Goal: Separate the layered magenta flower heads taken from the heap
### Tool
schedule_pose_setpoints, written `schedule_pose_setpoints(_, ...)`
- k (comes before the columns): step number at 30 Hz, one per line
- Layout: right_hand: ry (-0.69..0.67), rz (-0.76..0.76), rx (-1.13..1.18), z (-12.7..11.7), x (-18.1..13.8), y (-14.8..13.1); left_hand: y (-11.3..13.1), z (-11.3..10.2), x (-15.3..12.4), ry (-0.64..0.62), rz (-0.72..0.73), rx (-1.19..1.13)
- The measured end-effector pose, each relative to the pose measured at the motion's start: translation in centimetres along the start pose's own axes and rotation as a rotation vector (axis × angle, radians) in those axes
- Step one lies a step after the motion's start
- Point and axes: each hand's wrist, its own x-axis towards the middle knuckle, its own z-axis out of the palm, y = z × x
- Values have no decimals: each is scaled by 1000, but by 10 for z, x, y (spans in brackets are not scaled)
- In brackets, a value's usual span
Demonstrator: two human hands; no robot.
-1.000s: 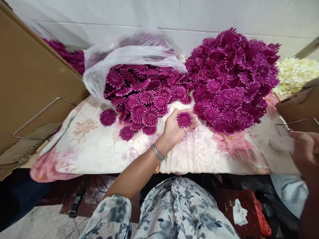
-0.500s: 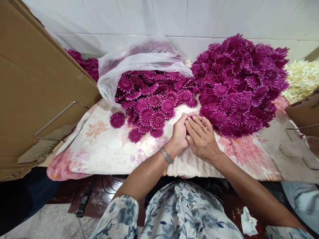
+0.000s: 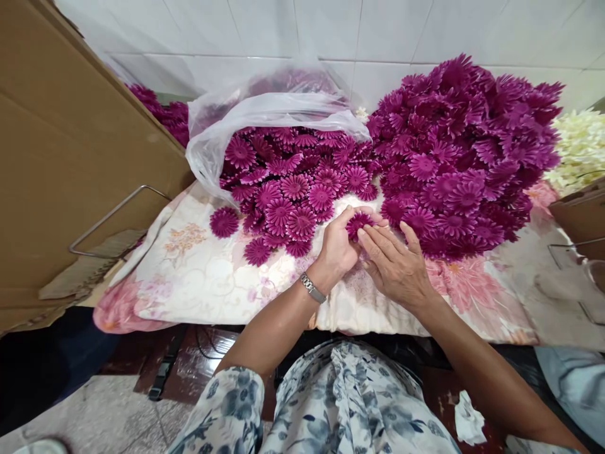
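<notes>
A single magenta artificial flower head lies in my left hand, whose fingers curl round it from below and behind. My right hand has its fingers stretched out, their tips touching the flower's right edge, with one finger raised apart. To the left, loose magenta flower heads spill from a clear plastic bag, rather flat in shape. On the right rises a tall heap of magenta flower heads with more ruffled petals, close beyond my right fingertips.
A floral cloth covers the work surface. A large cardboard box with a wire handle stands at the left. Cream flowers and another cardboard box are at the far right. White tiles line the back.
My hands have drawn apart from a closed cupped position, and the flower head between them now shows. The right hand has shifted slightly right; the camera view has moved a little.
</notes>
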Motion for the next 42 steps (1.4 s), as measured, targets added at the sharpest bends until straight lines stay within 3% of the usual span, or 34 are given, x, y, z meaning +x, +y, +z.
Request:
schedule_pose_setpoints(5, 16, 109, 78, 6, 9, -14, -1, 2, -2, 46, -22, 74)
schedule_pose_setpoints(11, 9, 34, 224, 6, 4, -23, 3, -1, -1, 114, 29, 97)
schedule_pose_setpoints(16, 73, -43, 331, -5, -1, -13, 11, -2, 0, 147, 218, 199)
schedule_pose_setpoints(21, 190, -10, 355, -13, 3, 4, 21, 4, -1, 192, 241, 161)
schedule_pose_setpoints(24, 181, 40, 326, -16, 11, 13, 24, 3, 0, 228, 257, 155)
schedule_pose_setpoints(30, 182, 217, 375, -17, 43, 19, 19, -3, 2, 139, 272, 314)
schedule_pose_setpoints(36, 158, 420, 558, 14, 89, 16, 5, -4, 4, 111, 336, 291)
schedule_pose_setpoints(42, 72, 467, 803, 65, 112, -9, 5, -4, 5, 246, 486, 115)
